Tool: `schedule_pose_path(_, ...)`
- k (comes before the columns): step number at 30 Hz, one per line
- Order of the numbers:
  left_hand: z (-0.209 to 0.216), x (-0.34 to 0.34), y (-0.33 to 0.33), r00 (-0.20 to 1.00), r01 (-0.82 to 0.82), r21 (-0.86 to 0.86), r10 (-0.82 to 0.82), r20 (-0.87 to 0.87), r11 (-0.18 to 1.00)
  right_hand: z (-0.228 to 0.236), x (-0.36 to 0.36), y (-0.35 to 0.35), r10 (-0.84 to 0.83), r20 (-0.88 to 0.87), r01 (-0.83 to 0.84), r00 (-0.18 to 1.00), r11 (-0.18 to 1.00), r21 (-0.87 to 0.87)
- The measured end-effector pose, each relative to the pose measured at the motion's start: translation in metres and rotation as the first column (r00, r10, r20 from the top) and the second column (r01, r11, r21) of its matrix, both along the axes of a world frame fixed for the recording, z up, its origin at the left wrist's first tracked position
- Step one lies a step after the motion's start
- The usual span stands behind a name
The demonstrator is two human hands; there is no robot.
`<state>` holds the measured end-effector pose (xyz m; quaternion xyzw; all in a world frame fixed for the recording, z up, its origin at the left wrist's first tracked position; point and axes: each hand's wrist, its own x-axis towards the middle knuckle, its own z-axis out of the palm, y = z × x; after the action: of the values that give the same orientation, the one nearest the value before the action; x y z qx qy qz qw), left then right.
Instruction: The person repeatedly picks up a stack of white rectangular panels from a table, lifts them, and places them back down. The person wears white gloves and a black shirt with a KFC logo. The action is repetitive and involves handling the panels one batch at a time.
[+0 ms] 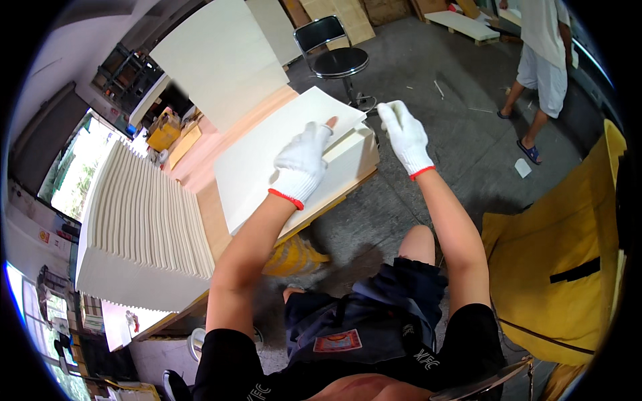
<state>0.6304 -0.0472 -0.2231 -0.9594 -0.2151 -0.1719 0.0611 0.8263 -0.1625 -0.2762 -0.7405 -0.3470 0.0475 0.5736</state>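
My left hand [302, 159], in a white knit glove with a red cuff and one bare fingertip showing, lies on a white sheet [257, 170] with its fingers stretched out. The sheet rests at an angle on a stack of white boards [358, 155] at the table's near right edge, its far right corner slightly lifted. Just right of that corner, apart from it, my right hand [405, 137] hovers in a matching glove. Its fingers are partly bent and a little apart, with nothing visible in them.
A tall leaning row of white boards [144, 227] fills the table's left side. Behind stands a large upright white panel [224, 60]. A black stool [338, 61] is beyond the table, a yellow cloth-covered bin [555, 274] at right. Another person [543, 63] walks at far right.
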Motion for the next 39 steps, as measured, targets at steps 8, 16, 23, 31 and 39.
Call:
schedule_pose_path(8, 0.051, -0.046, 0.052, 0.924, -0.368, -0.198, 0.381, 0.031, 0.909, 0.037, -0.1, 0.021, 0.358, 0.29, -0.359, 0.888, 0.932, -0.05)
schedule_pose_path(16, 0.098, -0.209, 0.083, 0.336, 0.073, -0.37, 0.326, 0.883, 0.926, 0.04, -0.244, 0.09, 0.655, 0.555, -0.516, 0.513, 0.752, -0.41)
schedule_pose_path(23, 0.081, -0.251, 0.086, -0.108, 0.178, -0.348, 0.37, 0.923, 0.92, 0.012, -0.308, 0.106, 0.561, 0.727, -0.189, 0.395, 0.824, -0.534)
schedule_pose_path(31, 0.088, -0.269, 0.112, -0.046, -0.034, -0.47, 0.468, 0.883, 0.882, 0.004, -0.304, 0.106, 0.544, 0.764, -0.16, 0.347, 0.837, -0.523)
schedule_pose_path(39, 0.117, -0.222, 0.072, -0.327, 0.266, -0.22, 0.303, 0.895, 0.938, 0.041, -0.298, 0.106, 0.375, 0.678, -0.537, 0.632, 0.843, 0.035)
